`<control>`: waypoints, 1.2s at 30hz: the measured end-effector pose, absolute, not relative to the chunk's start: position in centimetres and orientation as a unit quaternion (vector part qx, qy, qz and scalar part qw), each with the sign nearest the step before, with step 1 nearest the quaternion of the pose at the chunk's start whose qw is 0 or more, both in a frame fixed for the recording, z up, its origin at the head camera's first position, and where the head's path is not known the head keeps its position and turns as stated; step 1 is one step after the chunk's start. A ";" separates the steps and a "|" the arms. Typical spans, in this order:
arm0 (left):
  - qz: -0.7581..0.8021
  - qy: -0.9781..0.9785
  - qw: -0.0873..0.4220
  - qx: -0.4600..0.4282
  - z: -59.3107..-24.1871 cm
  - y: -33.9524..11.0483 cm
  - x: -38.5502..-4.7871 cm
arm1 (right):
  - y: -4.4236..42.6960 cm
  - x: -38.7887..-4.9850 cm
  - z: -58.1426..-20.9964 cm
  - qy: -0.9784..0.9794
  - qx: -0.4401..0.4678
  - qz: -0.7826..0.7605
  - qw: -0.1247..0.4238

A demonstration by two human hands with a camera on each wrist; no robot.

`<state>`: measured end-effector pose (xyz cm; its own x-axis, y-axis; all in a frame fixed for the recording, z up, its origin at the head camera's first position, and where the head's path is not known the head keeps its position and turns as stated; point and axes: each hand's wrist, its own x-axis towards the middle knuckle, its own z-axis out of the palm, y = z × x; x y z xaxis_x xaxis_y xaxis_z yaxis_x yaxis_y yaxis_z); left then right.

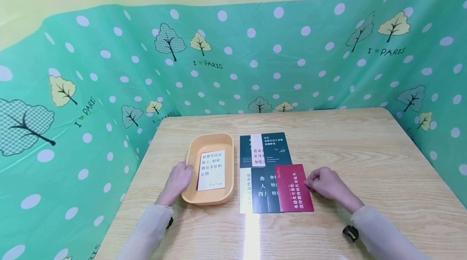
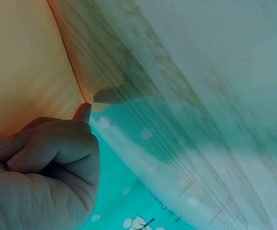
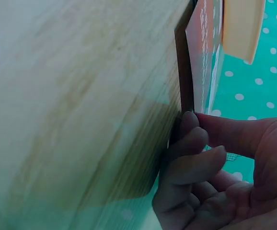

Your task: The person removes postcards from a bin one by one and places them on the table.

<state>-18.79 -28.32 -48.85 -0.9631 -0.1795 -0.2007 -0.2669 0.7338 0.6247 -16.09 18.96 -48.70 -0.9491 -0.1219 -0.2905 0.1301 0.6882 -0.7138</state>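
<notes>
My left hand (image 1: 178, 177) grips the left wall of a peach plastic tray (image 1: 229, 146), thumb over the rim. In the left wrist view, curled fingers (image 2: 57, 143) lie against the tray's outside. A white card (image 1: 215, 165) printed with dark characters lies in the tray, a dark red edge showing beneath it. To the right, my right hand (image 1: 326, 183) pinches the right edge of a red card (image 1: 288, 181) between thumb and index finger. In the right wrist view that edge is raised a little off the table. The red card overlaps the dark green cards beside it.
Right of the tray, several cards lie overlapping: dark green ones (image 1: 260, 199), a white one (image 1: 245, 189) and a pale strip-like one (image 1: 257, 142). They rest on a wooden table (image 1: 339, 138). A green dotted curtain (image 1: 255, 82) surrounds the table at back and sides.
</notes>
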 end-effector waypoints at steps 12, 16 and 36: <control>0.344 0.929 0.068 -0.121 -48.8 -28.3 -18.9 | 19.2 -16.6 -48.7 0.900 -0.004 -0.394 0.186; 0.344 0.929 0.067 -0.119 -48.7 -28.3 -18.8 | 19.3 -16.8 -48.6 0.900 -0.009 -0.392 0.193; 0.348 0.927 0.070 -0.123 -48.8 -28.3 -18.7 | 19.3 -17.1 -48.6 0.899 -0.014 -0.388 0.202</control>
